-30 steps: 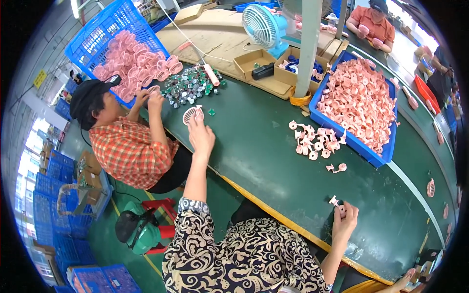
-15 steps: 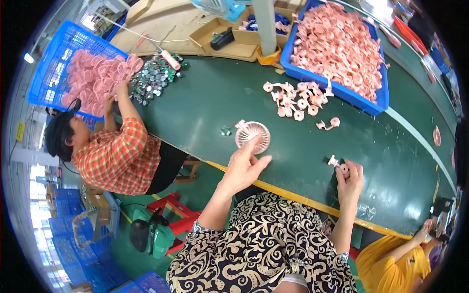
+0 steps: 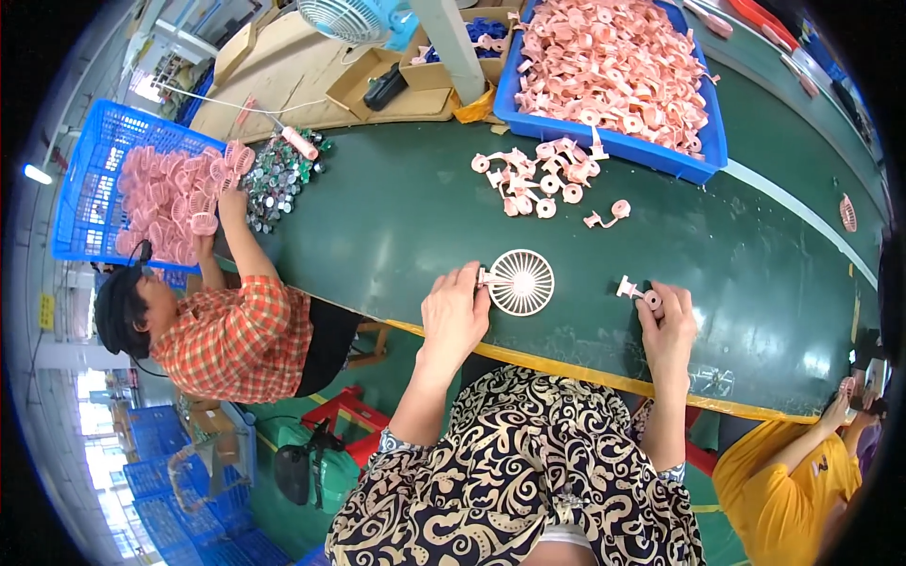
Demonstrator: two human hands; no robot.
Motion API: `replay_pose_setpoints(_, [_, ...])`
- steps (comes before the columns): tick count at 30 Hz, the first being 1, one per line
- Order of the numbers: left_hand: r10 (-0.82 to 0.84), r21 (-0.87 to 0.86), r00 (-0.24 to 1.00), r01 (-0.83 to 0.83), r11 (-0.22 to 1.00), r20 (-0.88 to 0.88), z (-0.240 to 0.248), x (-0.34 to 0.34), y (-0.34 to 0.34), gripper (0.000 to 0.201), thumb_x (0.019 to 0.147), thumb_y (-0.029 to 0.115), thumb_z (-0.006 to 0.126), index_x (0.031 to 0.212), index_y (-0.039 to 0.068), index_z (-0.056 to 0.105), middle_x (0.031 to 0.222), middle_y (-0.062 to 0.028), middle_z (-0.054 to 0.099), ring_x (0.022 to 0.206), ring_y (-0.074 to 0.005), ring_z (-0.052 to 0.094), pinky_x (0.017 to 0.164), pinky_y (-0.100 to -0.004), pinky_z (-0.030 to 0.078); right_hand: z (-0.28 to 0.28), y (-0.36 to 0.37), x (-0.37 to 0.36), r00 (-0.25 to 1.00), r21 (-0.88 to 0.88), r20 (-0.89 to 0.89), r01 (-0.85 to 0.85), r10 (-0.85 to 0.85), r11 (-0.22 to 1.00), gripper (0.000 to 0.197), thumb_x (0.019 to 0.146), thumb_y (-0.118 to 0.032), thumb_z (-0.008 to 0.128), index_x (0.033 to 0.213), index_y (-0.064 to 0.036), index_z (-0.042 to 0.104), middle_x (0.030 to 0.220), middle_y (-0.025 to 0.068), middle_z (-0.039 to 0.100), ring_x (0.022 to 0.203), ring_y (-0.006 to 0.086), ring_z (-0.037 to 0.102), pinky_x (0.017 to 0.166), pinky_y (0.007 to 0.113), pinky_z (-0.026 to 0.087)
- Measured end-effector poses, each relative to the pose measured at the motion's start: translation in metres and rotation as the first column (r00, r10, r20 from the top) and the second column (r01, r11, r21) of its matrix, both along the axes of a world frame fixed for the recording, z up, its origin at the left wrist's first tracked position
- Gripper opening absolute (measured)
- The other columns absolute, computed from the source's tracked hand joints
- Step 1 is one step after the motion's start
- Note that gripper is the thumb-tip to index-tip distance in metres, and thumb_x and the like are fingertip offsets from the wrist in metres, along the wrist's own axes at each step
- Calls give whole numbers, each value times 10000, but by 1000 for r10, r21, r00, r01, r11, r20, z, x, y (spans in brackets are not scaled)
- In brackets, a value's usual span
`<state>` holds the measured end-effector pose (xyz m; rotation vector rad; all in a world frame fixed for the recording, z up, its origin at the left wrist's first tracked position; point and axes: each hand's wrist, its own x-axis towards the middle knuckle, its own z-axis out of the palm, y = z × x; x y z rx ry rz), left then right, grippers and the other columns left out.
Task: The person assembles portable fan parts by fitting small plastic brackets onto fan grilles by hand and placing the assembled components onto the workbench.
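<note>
A round pink fan grille [image 3: 522, 283] with radiating ribs is over the green tabletop in front of me. My left hand [image 3: 456, 314] pinches the short stub at the grille's left side. Further right, my right hand [image 3: 668, 325] grips a small pink plastic bracket [image 3: 651, 299] by its ring-shaped end, its forked end pointing left. Beyond both hands lies a loose pile of matching pink brackets [image 3: 543, 179]. A single bracket [image 3: 609, 215] rests apart from that pile, on its near right side.
A blue bin [image 3: 613, 141] heaped with pink brackets stands at the far side. At left, a co-worker [image 3: 236, 330] reaches into a blue crate [image 3: 85, 203] of pink grilles, beside a heap of small shiny round parts [image 3: 274, 184]. Another person in yellow [image 3: 783, 481] sits at right.
My left hand has gone from lying over the grille to gripping its stub, and the grille has turned. My right hand still holds the bracket. The whole view has shifted somewhat.
</note>
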<state>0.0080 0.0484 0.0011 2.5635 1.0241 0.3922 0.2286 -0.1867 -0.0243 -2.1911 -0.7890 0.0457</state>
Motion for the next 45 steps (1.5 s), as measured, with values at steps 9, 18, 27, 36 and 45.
replay_pose_setpoints(9, [-64,64,995,59,996,80,12,8,-12,113,902,148,727,960,59,765,811,-106,715,788,-330,628,724,-460,513,0,0,1,997,-18,74,-15,16,1000,326,862,-26,790,1176,-16,700,1134,153,665,812,298,711,711,392,585])
replay_pose_setpoints(18, [-134,-192,959,184,964,249,0,14,-28,109,920,107,735,988,36,782,826,-105,734,772,-294,653,747,-406,512,24,10,-7,996,15,-54,-68,69,998,326,812,-57,838,1115,1,732,959,124,664,644,194,615,601,347,511])
replay_pose_setpoints(27, [-83,-329,966,163,930,246,-14,16,-29,96,935,92,714,993,33,762,788,-113,709,758,-281,674,708,-387,519,21,52,-50,910,3,162,-387,382,922,248,830,-132,831,1037,-43,727,976,103,664,742,277,703,647,392,588])
replay_pose_setpoints(36, [-144,-322,973,197,926,181,-9,17,-26,122,976,146,685,987,43,748,770,-110,699,748,-295,669,717,-406,519,10,63,-53,875,-239,182,-404,450,883,148,873,-136,761,977,-47,705,941,100,611,832,278,694,659,401,580])
replay_pose_setpoints(45, [-85,-330,989,121,936,123,-6,39,-39,500,974,288,691,1295,-77,573,717,-129,681,721,-357,673,760,-486,516,19,70,-53,859,-415,156,-391,487,822,133,911,-180,717,890,-53,684,911,111,607,845,271,700,656,398,583])
